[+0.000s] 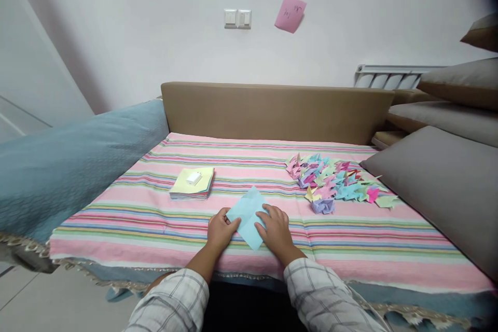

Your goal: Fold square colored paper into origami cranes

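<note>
A light blue sheet of paper (249, 215) lies on the striped cloth (350, 238) near the front edge, partly folded. My left hand (221, 229) pinches its left corner with curled fingers. My right hand (275, 229) presses flat on its right side, fingers spread over the paper. Both sleeves are checked white and grey.
A stack of coloured paper squares (192, 183) with a small white object on top sits to the left. A heap of several folded paper figures (334, 181) lies to the right. Grey cushions (439, 187) rise at the right, a blue-covered armrest (73, 161) at the left.
</note>
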`<state>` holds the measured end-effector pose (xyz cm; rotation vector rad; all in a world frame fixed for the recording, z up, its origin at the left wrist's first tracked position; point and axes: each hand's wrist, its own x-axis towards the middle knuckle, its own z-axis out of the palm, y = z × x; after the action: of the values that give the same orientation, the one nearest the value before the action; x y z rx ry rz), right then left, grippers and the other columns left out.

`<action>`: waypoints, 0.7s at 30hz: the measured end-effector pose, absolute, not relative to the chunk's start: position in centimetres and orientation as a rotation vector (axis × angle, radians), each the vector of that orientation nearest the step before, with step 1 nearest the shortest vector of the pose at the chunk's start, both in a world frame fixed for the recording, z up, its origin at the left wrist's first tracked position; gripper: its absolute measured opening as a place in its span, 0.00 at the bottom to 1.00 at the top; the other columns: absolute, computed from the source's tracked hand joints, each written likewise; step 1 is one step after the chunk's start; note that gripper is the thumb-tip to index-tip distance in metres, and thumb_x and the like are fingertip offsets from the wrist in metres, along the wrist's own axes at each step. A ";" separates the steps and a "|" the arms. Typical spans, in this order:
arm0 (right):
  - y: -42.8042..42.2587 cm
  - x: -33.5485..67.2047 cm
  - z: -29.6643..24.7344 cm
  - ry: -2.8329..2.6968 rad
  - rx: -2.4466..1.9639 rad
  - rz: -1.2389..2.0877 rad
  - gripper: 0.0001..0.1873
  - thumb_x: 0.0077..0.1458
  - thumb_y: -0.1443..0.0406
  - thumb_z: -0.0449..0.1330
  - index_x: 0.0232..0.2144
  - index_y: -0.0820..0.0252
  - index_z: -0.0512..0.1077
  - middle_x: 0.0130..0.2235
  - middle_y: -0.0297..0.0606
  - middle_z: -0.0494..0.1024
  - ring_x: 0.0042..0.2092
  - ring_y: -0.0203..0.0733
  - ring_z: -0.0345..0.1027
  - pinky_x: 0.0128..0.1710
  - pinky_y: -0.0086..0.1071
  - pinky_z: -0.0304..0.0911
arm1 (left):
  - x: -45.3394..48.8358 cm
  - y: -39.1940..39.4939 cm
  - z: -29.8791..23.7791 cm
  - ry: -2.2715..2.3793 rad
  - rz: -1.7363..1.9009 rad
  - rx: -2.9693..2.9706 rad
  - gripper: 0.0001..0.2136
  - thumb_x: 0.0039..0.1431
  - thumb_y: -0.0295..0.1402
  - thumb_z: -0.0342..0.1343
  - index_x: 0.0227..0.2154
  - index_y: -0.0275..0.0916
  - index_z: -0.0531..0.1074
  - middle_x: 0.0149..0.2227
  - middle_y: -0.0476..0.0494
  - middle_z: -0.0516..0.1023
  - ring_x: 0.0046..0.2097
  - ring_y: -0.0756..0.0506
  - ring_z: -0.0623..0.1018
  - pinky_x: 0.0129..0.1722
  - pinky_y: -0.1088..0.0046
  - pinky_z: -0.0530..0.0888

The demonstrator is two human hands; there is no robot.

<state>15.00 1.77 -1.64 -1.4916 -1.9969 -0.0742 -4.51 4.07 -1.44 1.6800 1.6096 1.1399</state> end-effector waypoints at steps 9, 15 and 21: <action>1.8 14.7 -1.6 -2.068 -1.477 -0.053 0.11 0.57 0.62 0.55 0.41 0.50 0.73 0.44 0.36 0.73 0.47 0.43 0.63 0.49 0.41 0.50 | -4.2 3.1 -0.3 1.660 1.004 2.047 0.09 0.49 0.41 0.56 0.28 0.43 0.76 0.28 0.49 0.78 0.36 0.44 0.74 0.47 0.63 0.64; 1.8 14.7 -1.5 -2.063 -1.468 -0.030 0.11 0.57 0.62 0.54 0.41 0.50 0.73 0.44 0.36 0.73 0.46 0.42 0.63 0.47 0.39 0.50 | -4.1 2.5 -0.4 1.525 0.932 2.308 0.13 0.50 0.35 0.55 0.40 0.49 0.76 0.45 0.48 0.78 0.48 0.41 0.72 0.54 0.56 0.58; 1.8 14.7 -1.3 -2.075 -1.513 -0.064 0.08 0.56 0.65 0.54 0.34 0.55 0.73 0.37 0.37 0.73 0.43 0.43 0.62 0.45 0.37 0.50 | -4.2 2.5 -0.7 1.427 0.826 2.460 0.23 0.43 0.25 0.51 0.43 0.52 0.75 0.48 0.51 0.76 0.49 0.41 0.70 0.55 0.52 0.55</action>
<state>14.69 1.77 -1.31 -1.5132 -2.0749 -0.0638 -4.16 2.46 -0.75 2.4601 1.4270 0.8261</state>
